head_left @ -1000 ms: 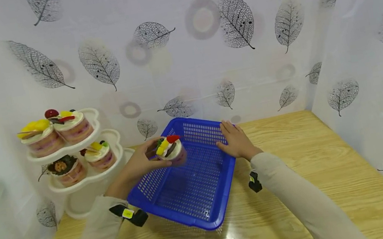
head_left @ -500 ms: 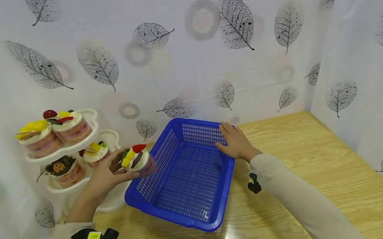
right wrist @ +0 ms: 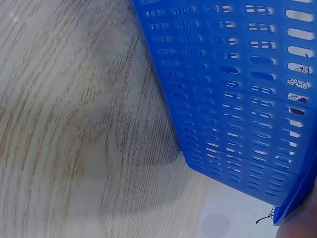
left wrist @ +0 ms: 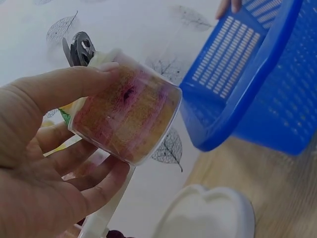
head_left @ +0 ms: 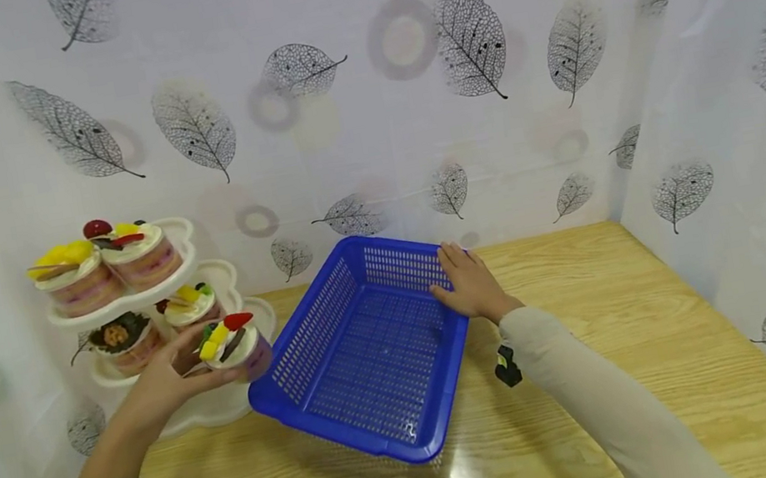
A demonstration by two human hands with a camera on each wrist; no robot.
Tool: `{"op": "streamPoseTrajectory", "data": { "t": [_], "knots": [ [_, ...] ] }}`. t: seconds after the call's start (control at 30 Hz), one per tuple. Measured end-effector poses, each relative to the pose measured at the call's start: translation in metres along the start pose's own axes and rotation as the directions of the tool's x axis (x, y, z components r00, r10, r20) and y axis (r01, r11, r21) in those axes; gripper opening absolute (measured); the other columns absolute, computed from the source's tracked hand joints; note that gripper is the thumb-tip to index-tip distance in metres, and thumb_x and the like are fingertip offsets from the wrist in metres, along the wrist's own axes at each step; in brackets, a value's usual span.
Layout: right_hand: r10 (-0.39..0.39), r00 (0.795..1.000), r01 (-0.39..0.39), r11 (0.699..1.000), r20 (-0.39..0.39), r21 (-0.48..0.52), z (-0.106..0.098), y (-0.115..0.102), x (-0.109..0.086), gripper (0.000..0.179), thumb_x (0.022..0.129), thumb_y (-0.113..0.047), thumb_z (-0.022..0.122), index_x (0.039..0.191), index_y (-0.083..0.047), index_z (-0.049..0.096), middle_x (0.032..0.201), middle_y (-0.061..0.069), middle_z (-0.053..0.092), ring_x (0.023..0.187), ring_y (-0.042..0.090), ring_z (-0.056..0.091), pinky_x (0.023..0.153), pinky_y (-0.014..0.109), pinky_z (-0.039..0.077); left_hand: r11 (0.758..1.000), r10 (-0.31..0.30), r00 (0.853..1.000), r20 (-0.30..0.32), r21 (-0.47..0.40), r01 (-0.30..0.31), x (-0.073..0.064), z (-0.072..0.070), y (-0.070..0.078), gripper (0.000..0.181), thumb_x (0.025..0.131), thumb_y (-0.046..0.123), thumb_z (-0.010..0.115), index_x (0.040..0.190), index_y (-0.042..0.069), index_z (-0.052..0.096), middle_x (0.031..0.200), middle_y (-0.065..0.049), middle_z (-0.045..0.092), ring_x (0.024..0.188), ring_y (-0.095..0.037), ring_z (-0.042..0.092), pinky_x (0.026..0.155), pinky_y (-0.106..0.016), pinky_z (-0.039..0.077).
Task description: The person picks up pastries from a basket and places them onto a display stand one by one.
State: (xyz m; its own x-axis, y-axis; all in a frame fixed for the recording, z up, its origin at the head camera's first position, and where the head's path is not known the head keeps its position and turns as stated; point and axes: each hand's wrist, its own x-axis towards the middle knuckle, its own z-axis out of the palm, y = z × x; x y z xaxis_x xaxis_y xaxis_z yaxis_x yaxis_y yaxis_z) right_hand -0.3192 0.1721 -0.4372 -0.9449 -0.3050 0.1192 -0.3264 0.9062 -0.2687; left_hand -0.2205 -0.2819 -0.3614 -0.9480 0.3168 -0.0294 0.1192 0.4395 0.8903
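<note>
My left hand (head_left: 164, 385) grips a cake cup (left wrist: 131, 109), thumb on one side and fingers on the other. The cup has layered pink and tan sides, with red, yellow and green fruit pieces on white cream. It is tilted, left of the blue basket (head_left: 343, 432) and in front of the white tiered stand (head_left: 135, 302). My right hand (head_left: 473, 285) rests on the basket's far right rim, fingers straight and thumb toward the inside. In the right wrist view only a bit of this hand shows at the lower right corner, by the rim.
Two cake cups, one with yellow fruit (head_left: 74, 282) and one with a cherry (head_left: 145, 253), stand on the stand's top tier. Below them are a dark-topped cup (head_left: 130, 345) and another fruit cup (head_left: 193, 309). A leaf-patterned curtain (head_left: 364, 124) surrounds the wooden table (head_left: 592, 305).
My left hand has carried the cake cup from over the basket leftward and slightly down to the front of the stand. My right hand and the basket have stayed put.
</note>
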Motion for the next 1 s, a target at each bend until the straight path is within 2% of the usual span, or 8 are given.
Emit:
{"op": "streamPoseTrajectory", "data": {
  "t": [0.17, 0.33, 0.47, 0.6, 0.7, 0.8, 0.93, 1.0],
  "knots": [
    [-0.002, 1.0, 0.002, 1.0, -0.006, 0.002, 0.0, -0.001, 0.0, 0.075, 0.096, -0.037, 0.048, 0.148, 0.009, 0.02, 0.156, 0.024, 0.018, 0.144, 0.039, 0.014, 0.118, 0.05, 0.006, 0.999, -0.027, 0.999, -0.024, 0.038, 0.027, -0.012, -0.01, -0.009, 0.079, 0.089, 0.018, 0.069, 0.151, 0.005, 0.024, 0.141, -0.011, 0.042, 0.113, -0.003, 0.049, 0.084, -0.018, 0.049],
    [-0.003, 1.0, 0.003, 1.0, -0.002, 0.008, 0.0, -0.003, 0.0, 0.075, 0.096, -0.038, 0.048, 0.148, 0.008, 0.02, 0.156, 0.023, 0.017, 0.145, 0.038, 0.013, 0.118, 0.049, 0.005, 0.997, -0.064, 0.997, -0.048, 0.03, 0.065, -0.026, -0.021, -0.023, 0.077, 0.09, 0.016, 0.067, 0.151, 0.002, 0.022, 0.134, 0.007, 0.04, 0.106, 0.009, 0.044, 0.083, -0.016, 0.048],
    [-0.003, 1.0, 0.003, 1.0, -0.004, 0.009, -0.002, -0.004, -0.001, 0.075, 0.097, -0.038, 0.047, 0.148, 0.008, 0.019, 0.156, 0.023, 0.017, 0.145, 0.038, 0.013, 0.118, 0.049, 0.005, 0.992, -0.119, 0.992, -0.033, 0.033, 0.12, -0.035, -0.03, -0.033, 0.08, 0.091, 0.018, 0.066, 0.152, 0.002, 0.017, 0.127, 0.021, 0.041, 0.104, 0.014, 0.042, 0.082, -0.015, 0.046],
    [-0.002, 1.0, 0.002, 1.0, -0.004, 0.006, -0.005, -0.004, -0.001, 0.075, 0.097, -0.038, 0.047, 0.148, 0.009, 0.02, 0.156, 0.023, 0.017, 0.145, 0.038, 0.013, 0.118, 0.049, 0.005, 0.994, -0.105, 0.994, -0.005, 0.007, 0.105, -0.043, -0.036, -0.043, 0.077, 0.092, 0.012, 0.065, 0.151, 0.0, 0.018, 0.119, 0.034, 0.042, 0.103, 0.018, 0.044, 0.08, -0.016, 0.047],
    [-0.001, 1.0, 0.001, 1.0, -0.005, 0.005, -0.006, -0.005, -0.002, 0.074, 0.097, -0.037, 0.048, 0.148, 0.009, 0.02, 0.156, 0.024, 0.018, 0.145, 0.038, 0.013, 0.118, 0.049, 0.005, 0.995, -0.103, 0.995, 0.021, -0.017, 0.103, -0.047, -0.04, -0.052, 0.074, 0.092, 0.01, 0.063, 0.151, 0.002, 0.021, 0.119, 0.036, 0.045, 0.105, 0.016, 0.046, 0.08, -0.019, 0.049],
    [0.002, 1.0, -0.002, 1.0, -0.006, 0.002, -0.006, -0.005, -0.003, 0.074, 0.097, -0.037, 0.049, 0.148, 0.009, 0.021, 0.156, 0.023, 0.018, 0.145, 0.038, 0.014, 0.118, 0.049, 0.006, 0.987, -0.161, 0.986, 0.041, 0.003, 0.161, -0.049, -0.041, -0.06, 0.075, 0.092, 0.015, 0.064, 0.152, 0.005, 0.02, 0.13, 0.025, 0.045, 0.104, 0.014, 0.045, 0.082, -0.023, 0.049],
    [0.004, 1.0, -0.004, 1.0, -0.003, 0.001, -0.005, -0.004, -0.003, 0.074, 0.097, -0.037, 0.048, 0.148, 0.009, 0.021, 0.156, 0.024, 0.018, 0.145, 0.038, 0.013, 0.118, 0.05, 0.006, 0.961, -0.268, 0.963, 0.021, 0.082, 0.265, -0.05, -0.041, -0.07, 0.081, 0.092, 0.024, 0.065, 0.151, -0.001, 0.016, 0.147, -0.01, 0.037, 0.109, -0.003, 0.048, 0.083, -0.027, 0.048],
    [0.004, 1.0, -0.004, 1.0, -0.003, 0.0, -0.004, -0.004, -0.003, 0.074, 0.097, -0.037, 0.048, 0.147, 0.009, 0.021, 0.156, 0.024, 0.018, 0.145, 0.038, 0.013, 0.118, 0.05, 0.006, 0.946, -0.308, 0.951, 0.001, 0.104, 0.306, -0.05, -0.041, -0.074, 0.084, 0.092, 0.027, 0.065, 0.151, -0.004, 0.013, 0.149, -0.026, 0.03, 0.114, -0.02, 0.051, 0.084, -0.03, 0.049]
  ]
}}
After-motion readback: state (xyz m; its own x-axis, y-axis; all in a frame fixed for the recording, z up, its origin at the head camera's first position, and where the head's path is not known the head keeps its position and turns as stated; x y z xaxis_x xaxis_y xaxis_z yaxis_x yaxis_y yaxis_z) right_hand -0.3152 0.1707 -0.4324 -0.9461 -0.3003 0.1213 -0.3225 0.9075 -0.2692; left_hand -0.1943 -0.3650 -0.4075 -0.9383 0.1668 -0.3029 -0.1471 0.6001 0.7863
